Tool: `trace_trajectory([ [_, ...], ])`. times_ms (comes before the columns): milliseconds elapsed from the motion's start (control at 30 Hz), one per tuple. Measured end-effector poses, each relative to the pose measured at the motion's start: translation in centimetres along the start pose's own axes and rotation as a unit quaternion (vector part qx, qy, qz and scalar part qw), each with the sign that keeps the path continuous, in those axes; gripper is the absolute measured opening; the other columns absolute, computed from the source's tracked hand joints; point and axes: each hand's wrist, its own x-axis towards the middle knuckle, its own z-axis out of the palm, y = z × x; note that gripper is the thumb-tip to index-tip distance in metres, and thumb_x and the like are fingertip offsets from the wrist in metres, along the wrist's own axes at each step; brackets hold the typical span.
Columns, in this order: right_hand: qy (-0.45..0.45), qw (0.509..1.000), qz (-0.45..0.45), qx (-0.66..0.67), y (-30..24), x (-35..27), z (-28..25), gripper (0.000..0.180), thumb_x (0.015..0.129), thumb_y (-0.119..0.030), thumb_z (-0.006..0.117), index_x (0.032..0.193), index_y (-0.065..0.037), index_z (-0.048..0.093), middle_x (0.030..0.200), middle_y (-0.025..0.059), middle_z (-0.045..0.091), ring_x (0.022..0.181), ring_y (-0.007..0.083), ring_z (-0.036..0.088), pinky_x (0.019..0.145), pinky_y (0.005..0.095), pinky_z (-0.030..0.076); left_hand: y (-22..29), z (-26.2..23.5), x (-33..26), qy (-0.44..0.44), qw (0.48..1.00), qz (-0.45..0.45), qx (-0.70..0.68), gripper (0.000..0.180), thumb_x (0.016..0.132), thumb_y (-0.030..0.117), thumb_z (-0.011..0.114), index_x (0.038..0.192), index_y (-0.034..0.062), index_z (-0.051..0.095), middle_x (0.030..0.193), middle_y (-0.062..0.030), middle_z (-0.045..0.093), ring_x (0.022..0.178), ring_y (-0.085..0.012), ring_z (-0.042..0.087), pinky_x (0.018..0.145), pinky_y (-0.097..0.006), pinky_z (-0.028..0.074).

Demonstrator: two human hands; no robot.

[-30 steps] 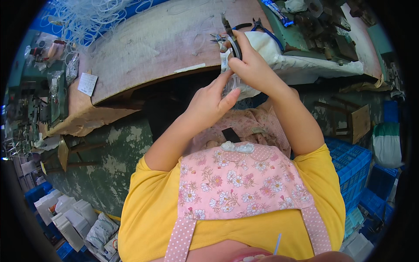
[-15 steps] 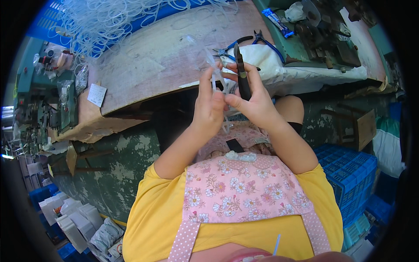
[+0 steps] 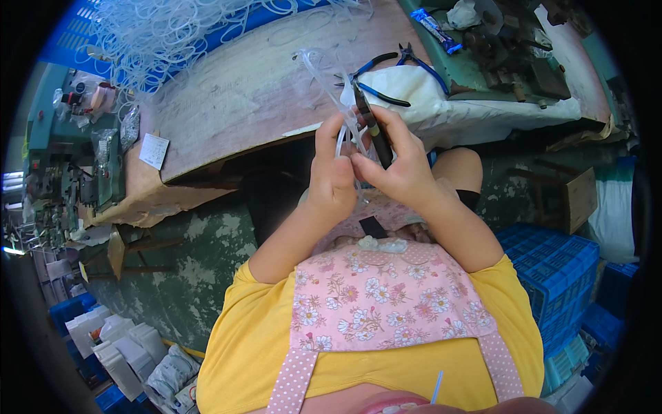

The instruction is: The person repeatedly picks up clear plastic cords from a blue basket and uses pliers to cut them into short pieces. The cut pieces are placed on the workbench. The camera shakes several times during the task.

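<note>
My left hand (image 3: pixel 328 181) is closed on a translucent plastic strip (image 3: pixel 318 72), whose thin, branching arms stick up past my fingers over the table edge. A loose end hangs below, near my lap. In my right hand (image 3: pixel 403 165) is a pair of dark-handled cutting pliers (image 3: pixel 378 141), jaws pointing up and away, close against the plastic. Both hands almost meet, and the fingers partly hide where pliers and plastic touch. Just beyond, blue-handled pliers (image 3: pixel 380 94) lie spread on white cloth, with a second blue-handled pair (image 3: pixel 433 72) to their right.
A tangled heap of clear plastic strips (image 3: pixel 162 41) fills a blue crate at the far left of the wooden table (image 3: pixel 227 103). Green machines (image 3: pixel 527 62) stand at both sides. A paper slip (image 3: pixel 153 150) lies left; blue crates (image 3: pixel 548 276) are stacked at right.
The pliers have tipped from nearly upright to leaning left, their jaws now against the plastic. The plastic reaches further up and left. Both hands stay close together.
</note>
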Motion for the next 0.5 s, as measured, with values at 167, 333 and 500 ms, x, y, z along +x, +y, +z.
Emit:
trace_trajectory([
  [167,0.031,0.993,-0.091,-0.07,0.6,0.1,-0.1,0.063,0.071,-0.02,0.078,0.124,-0.002,0.049,0.096,0.013,0.061,0.076,0.0238,0.064,0.067,0.0337,0.053,2.4,0.0,0.0,-0.003,0.976,-0.147,-0.164,0.08,0.094,0.067,0.027,0.144,0.0045,0.027,0.129,-0.0175,0.05,0.062,-0.0169,0.056,0.054,-0.029,0.047],
  [333,0.058,0.979,-0.151,-0.121,1.3,0.5,-0.5,0.064,0.067,-0.022,0.081,0.121,-0.004,0.052,0.099,0.0123,0.061,0.079,0.0273,0.063,0.067,0.0356,0.053,3.4,0.0,0.6,-0.041,0.981,-0.151,-0.114,0.075,0.098,0.063,0.021,0.147,0.006,0.024,0.135,-0.0205,0.045,0.06,-0.0132,0.057,0.058,-0.023,0.047],
  [500,0.063,0.95,-0.247,-0.181,2.6,1.7,-1.7,0.064,0.065,-0.022,0.081,0.122,-0.009,0.055,0.101,0.0091,0.06,0.083,0.0271,0.062,0.068,0.0363,0.052,4.0,-2.4,2.0,-0.091,0.866,-0.31,-0.382,0.071,0.098,0.059,0.024,0.144,0.0061,0.028,0.132,-0.0217,0.048,0.05,-0.0238,0.059,0.046,-0.034,0.056],
])
